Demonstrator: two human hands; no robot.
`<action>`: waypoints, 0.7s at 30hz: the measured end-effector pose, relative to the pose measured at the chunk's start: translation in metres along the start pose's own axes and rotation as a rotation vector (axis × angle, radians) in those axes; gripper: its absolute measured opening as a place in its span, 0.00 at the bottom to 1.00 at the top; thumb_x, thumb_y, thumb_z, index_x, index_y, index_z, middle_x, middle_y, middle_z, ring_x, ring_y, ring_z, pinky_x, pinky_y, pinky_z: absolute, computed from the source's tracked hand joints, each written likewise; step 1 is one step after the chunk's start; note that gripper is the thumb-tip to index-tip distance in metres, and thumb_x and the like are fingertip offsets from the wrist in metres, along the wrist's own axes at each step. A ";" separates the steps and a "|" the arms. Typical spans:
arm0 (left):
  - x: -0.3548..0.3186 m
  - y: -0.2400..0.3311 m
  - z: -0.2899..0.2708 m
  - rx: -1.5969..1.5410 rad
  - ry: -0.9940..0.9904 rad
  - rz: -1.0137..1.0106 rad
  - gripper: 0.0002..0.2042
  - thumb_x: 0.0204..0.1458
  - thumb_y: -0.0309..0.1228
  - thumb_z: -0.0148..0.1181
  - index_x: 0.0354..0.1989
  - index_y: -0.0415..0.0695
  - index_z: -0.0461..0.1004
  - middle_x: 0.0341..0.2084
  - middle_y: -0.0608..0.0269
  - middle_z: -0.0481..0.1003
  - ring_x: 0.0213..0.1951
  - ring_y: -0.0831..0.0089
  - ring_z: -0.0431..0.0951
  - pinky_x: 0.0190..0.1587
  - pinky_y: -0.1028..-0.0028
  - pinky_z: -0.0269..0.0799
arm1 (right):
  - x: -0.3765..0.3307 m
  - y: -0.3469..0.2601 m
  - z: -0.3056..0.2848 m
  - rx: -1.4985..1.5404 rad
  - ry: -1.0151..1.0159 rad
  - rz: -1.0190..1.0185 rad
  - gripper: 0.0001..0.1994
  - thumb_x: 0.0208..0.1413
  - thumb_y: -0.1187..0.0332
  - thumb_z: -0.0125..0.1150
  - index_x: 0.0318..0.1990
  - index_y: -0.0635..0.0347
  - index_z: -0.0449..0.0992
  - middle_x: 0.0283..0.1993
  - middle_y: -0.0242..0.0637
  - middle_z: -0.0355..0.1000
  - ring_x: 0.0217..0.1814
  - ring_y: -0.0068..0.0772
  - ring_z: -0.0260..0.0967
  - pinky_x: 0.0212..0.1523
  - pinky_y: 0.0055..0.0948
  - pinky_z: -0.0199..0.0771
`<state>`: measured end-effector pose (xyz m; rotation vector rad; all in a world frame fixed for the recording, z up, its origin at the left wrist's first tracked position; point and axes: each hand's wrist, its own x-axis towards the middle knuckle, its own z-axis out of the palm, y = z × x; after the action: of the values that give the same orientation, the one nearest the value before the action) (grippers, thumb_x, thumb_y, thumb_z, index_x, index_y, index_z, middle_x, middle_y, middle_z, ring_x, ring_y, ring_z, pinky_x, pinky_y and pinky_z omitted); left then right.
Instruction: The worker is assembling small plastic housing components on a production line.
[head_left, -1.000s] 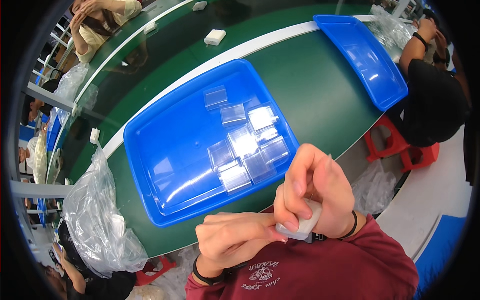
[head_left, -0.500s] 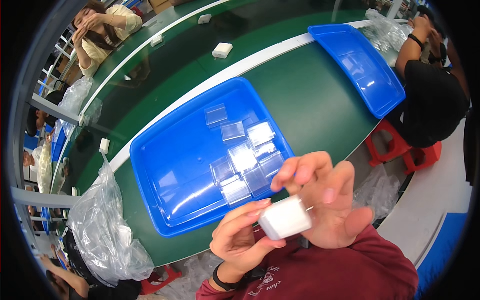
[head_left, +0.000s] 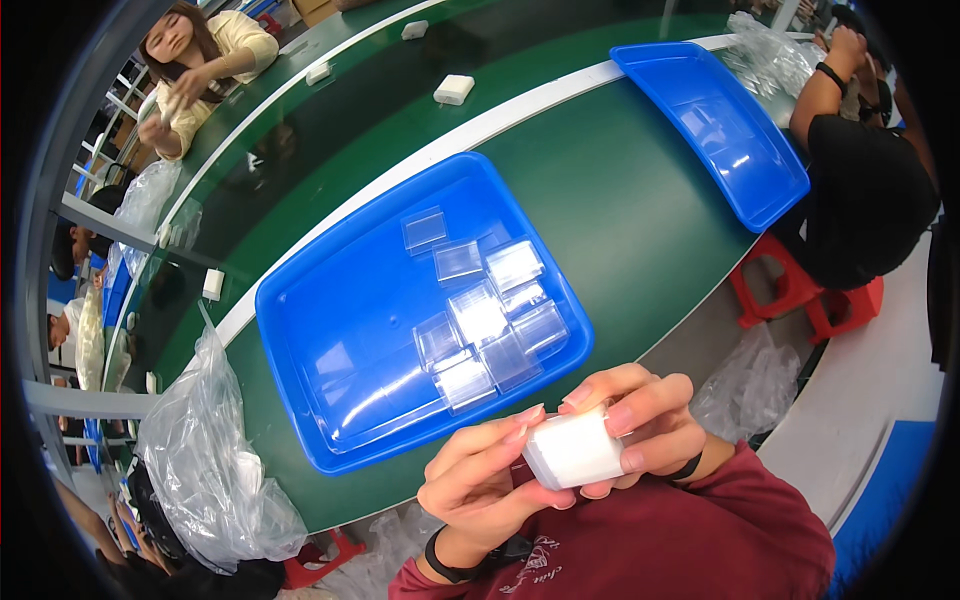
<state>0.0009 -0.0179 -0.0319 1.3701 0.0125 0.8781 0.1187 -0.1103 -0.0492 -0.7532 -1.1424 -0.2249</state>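
A small white box-shaped piece (head_left: 580, 447) with a clear plastic cover at its left end is held between my two hands, in front of my chest. My left hand (head_left: 485, 470) grips the clear-covered end between thumb and fingers. Around the opposite end close the fingers of my right hand (head_left: 650, 420). Just beyond my hands lies a blue tray (head_left: 330, 290) with several flat clear plastic covers (head_left: 505, 355) grouped in its right half.
White pieces (head_left: 454, 90) like mine sit on the dark green belt beyond a white rail. A second blue tray (head_left: 715, 130) stands at right, near a person in black. Clear plastic bags (head_left: 215, 450) lie left of my tray. Another person sits across the belt.
My right hand has gone from spread fingers to gripping the white piece's right end. White pieces on the belt have shifted slightly right. The person across has lowered their hands.
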 end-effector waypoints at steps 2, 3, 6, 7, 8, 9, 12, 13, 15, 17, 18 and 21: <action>0.002 0.001 -0.001 0.063 -0.018 0.033 0.29 0.30 0.26 0.76 0.45 0.33 0.74 0.42 0.44 0.74 0.46 0.57 0.77 0.48 0.64 0.76 | 0.000 0.002 0.001 0.001 0.038 -0.044 0.17 0.42 0.73 0.72 0.38 0.56 0.69 0.47 0.46 0.64 0.48 0.58 0.71 0.40 0.42 0.83; 0.004 0.003 -0.002 0.081 -0.043 0.039 0.28 0.31 0.24 0.76 0.46 0.32 0.73 0.42 0.43 0.74 0.47 0.57 0.77 0.48 0.65 0.76 | 0.002 0.002 0.001 0.001 0.010 -0.053 0.17 0.42 0.73 0.72 0.38 0.56 0.69 0.48 0.47 0.63 0.48 0.58 0.71 0.40 0.42 0.83; 0.010 0.011 -0.001 0.026 -0.046 -0.011 0.27 0.34 0.20 0.73 0.48 0.30 0.71 0.43 0.41 0.73 0.46 0.58 0.77 0.48 0.66 0.75 | 0.006 -0.004 -0.003 -0.047 -0.050 -0.036 0.17 0.43 0.72 0.71 0.39 0.58 0.70 0.48 0.48 0.64 0.48 0.58 0.71 0.42 0.43 0.81; 0.015 0.012 -0.003 -0.045 -0.015 -0.069 0.27 0.36 0.17 0.71 0.48 0.29 0.70 0.44 0.40 0.73 0.46 0.59 0.77 0.48 0.67 0.75 | 0.009 0.000 -0.006 -0.087 -0.086 -0.003 0.16 0.43 0.69 0.72 0.39 0.59 0.72 0.49 0.49 0.65 0.49 0.57 0.71 0.44 0.43 0.80; 0.020 0.020 -0.008 -0.028 -0.022 -0.037 0.27 0.36 0.17 0.71 0.48 0.29 0.70 0.44 0.40 0.73 0.46 0.59 0.77 0.48 0.67 0.75 | 0.019 0.001 -0.010 -0.071 -0.085 -0.035 0.16 0.43 0.69 0.72 0.39 0.59 0.72 0.49 0.49 0.65 0.49 0.57 0.71 0.44 0.43 0.80; 0.025 0.029 -0.016 -0.061 0.016 -0.224 0.27 0.36 0.14 0.69 0.49 0.28 0.69 0.44 0.40 0.73 0.45 0.61 0.77 0.48 0.67 0.75 | 0.029 -0.002 -0.017 -0.137 -0.183 0.063 0.16 0.43 0.66 0.72 0.39 0.60 0.74 0.49 0.50 0.66 0.49 0.57 0.71 0.45 0.44 0.79; 0.057 0.052 -0.048 0.095 0.104 -0.498 0.26 0.38 0.12 0.66 0.50 0.28 0.67 0.39 0.45 0.75 0.36 0.68 0.79 0.42 0.72 0.77 | 0.052 -0.009 -0.033 -0.407 -0.245 0.339 0.12 0.46 0.65 0.68 0.36 0.61 0.78 0.46 0.49 0.71 0.47 0.46 0.73 0.46 0.34 0.75; 0.076 0.059 -0.056 0.180 0.164 -0.573 0.25 0.39 0.13 0.65 0.49 0.29 0.68 0.33 0.51 0.77 0.33 0.70 0.79 0.39 0.73 0.77 | 0.056 -0.008 -0.037 -0.491 -0.212 0.389 0.10 0.46 0.67 0.67 0.35 0.61 0.78 0.45 0.47 0.72 0.46 0.44 0.73 0.45 0.33 0.75; 0.117 0.053 -0.082 0.405 0.138 -0.541 0.23 0.40 0.16 0.65 0.49 0.33 0.70 0.33 0.56 0.77 0.33 0.73 0.78 0.38 0.76 0.76 | 0.060 -0.005 -0.041 -0.593 -0.141 0.494 0.08 0.46 0.71 0.65 0.35 0.63 0.77 0.43 0.45 0.73 0.44 0.41 0.74 0.44 0.31 0.75; 0.161 0.023 -0.112 0.496 0.101 -0.519 0.22 0.41 0.18 0.63 0.50 0.32 0.70 0.42 0.53 0.74 0.38 0.71 0.77 0.44 0.75 0.72 | 0.055 -0.001 -0.040 -0.566 -0.035 0.643 0.08 0.45 0.75 0.63 0.35 0.64 0.77 0.43 0.44 0.73 0.44 0.37 0.73 0.42 0.29 0.76; 0.184 -0.006 -0.126 0.539 0.094 -0.455 0.22 0.42 0.19 0.63 0.49 0.32 0.70 0.42 0.52 0.74 0.38 0.70 0.77 0.43 0.75 0.73 | 0.052 -0.001 -0.041 -0.557 -0.036 0.638 0.08 0.45 0.75 0.63 0.35 0.64 0.77 0.43 0.44 0.73 0.44 0.37 0.73 0.42 0.29 0.76; 0.234 -0.052 -0.156 0.550 0.256 -0.519 0.23 0.39 0.24 0.68 0.47 0.35 0.72 0.40 0.49 0.75 0.40 0.65 0.78 0.43 0.73 0.74 | 0.051 0.000 -0.036 -0.624 -0.004 0.771 0.08 0.45 0.77 0.62 0.35 0.65 0.76 0.45 0.44 0.71 0.43 0.34 0.73 0.41 0.27 0.76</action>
<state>0.1147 0.2437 -0.0047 1.6383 0.8235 0.6167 0.1666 -0.1233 -0.0115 -1.6864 -0.7049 0.0840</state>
